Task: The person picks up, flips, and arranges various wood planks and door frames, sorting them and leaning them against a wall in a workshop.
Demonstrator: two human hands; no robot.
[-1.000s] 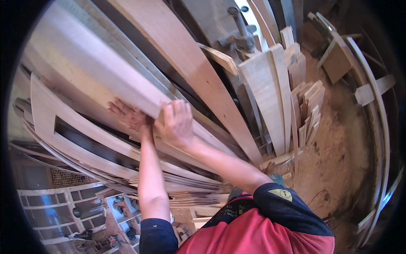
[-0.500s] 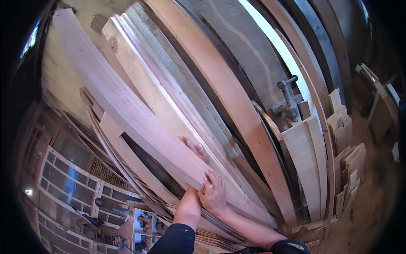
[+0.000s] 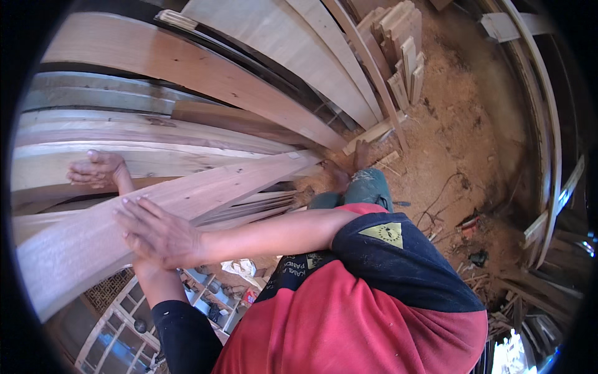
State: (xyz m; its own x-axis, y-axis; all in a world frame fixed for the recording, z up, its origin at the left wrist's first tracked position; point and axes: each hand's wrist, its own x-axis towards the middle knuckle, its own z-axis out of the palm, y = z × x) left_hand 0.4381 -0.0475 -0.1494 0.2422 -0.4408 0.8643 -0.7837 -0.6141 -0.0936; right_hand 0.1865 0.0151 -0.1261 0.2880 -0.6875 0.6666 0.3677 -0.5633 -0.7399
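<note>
A long pale wooden plank slants from the left rim toward the floor, beside a stack of boards. My left hand shows beyond the plank's far edge. Its fingers are apart and hold nothing, and its forearm passes behind the plank. On the plank's near edge rests my right hand, its fingers stretched out over the face. The right wrist overlaps my left forearm in the picture, and the right palm is hidden. The plank's lower end lies close to my bare feet.
Several long boards lean side by side at the upper left. Short wood pieces stand bundled at the top. Sawdust covers the brown floor, with a dark cable on it. Latticed window frames appear at the lower left.
My view has swung down toward my body and feet. My hands and the plank now appear farther left. My right hand's fingers have straightened over the plank, where they were curled at its edge.
</note>
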